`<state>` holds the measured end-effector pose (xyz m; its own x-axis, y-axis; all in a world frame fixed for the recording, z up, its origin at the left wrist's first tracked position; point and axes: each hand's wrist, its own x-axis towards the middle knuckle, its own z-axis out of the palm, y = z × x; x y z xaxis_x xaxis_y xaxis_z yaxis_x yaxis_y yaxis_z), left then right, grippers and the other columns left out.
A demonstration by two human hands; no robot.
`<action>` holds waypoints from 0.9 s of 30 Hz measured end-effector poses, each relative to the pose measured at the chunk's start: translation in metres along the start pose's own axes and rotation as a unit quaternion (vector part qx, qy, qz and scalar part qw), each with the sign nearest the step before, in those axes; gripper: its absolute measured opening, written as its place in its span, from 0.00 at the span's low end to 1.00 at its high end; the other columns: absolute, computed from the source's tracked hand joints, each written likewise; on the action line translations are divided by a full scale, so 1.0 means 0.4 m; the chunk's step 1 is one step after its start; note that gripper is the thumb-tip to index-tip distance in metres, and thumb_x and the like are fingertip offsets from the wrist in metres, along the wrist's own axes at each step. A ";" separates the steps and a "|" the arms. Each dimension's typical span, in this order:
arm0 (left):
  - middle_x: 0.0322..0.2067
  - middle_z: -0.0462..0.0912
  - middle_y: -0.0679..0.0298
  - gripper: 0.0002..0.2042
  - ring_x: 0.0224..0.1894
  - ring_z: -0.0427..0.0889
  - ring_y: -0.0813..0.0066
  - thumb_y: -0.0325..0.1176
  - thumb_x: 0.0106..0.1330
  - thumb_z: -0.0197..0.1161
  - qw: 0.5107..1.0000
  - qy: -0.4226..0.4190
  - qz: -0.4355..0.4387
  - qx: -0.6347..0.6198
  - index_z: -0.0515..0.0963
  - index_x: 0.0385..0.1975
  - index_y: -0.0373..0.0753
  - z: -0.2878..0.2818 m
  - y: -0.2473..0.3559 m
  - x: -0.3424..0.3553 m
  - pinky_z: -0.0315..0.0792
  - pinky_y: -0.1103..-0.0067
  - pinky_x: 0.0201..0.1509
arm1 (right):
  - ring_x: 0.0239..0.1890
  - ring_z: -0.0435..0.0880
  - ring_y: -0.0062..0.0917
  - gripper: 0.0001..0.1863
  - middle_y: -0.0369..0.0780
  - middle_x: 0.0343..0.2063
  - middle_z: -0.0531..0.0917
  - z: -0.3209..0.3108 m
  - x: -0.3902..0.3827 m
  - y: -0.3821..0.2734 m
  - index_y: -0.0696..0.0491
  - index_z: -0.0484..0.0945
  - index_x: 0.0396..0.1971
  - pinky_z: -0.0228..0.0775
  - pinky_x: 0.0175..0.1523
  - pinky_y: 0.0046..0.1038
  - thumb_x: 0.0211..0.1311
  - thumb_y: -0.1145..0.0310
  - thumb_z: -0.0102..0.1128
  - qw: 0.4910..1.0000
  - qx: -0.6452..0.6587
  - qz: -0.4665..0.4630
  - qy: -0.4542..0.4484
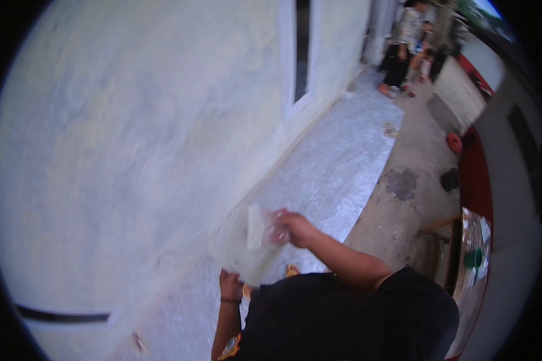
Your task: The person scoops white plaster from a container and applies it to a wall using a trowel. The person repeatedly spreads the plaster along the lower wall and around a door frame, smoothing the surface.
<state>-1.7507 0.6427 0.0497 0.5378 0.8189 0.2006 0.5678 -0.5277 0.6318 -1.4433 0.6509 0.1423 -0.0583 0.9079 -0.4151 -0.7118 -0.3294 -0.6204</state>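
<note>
A translucent whitish plastic bag (238, 249) hangs in front of me, close to the wall and blurred by motion. My left hand (230, 284), with a dark band at the wrist, grips the bag's lower edge. My right hand (292, 229) is closed at its upper right side, where a reddish patch shows at the fingers; whether that is skin seen through plastic or a separate thing, I cannot tell. Beside those fingers a white, upright oblong patch (256, 227) shows on or in the bag.
A pale plastered wall (132, 132) rises on the left, with a narrow window (302, 54). Shiny grey tiles (325, 162) run along it beside rough concrete (412, 210). At right stands a table (473, 289) with a green cup (473, 259). People (406, 48) are at the far end.
</note>
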 end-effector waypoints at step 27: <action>0.55 0.74 0.55 0.29 0.54 0.78 0.61 0.26 0.55 0.52 0.723 0.081 -0.338 -0.598 0.64 0.62 0.31 0.005 -0.007 -0.062 0.77 0.69 0.54 | 0.50 0.82 0.34 0.20 0.46 0.48 0.81 -0.020 -0.001 0.011 0.62 0.71 0.55 0.74 0.59 0.37 0.64 0.72 0.54 0.997 0.073 0.001 0.006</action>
<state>-1.7643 0.6236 0.0413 0.2539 0.8651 -0.4325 -0.3293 0.4978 0.8024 -1.4408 0.6470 0.1344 -0.0519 0.9037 -0.4250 -0.8057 -0.2893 -0.5168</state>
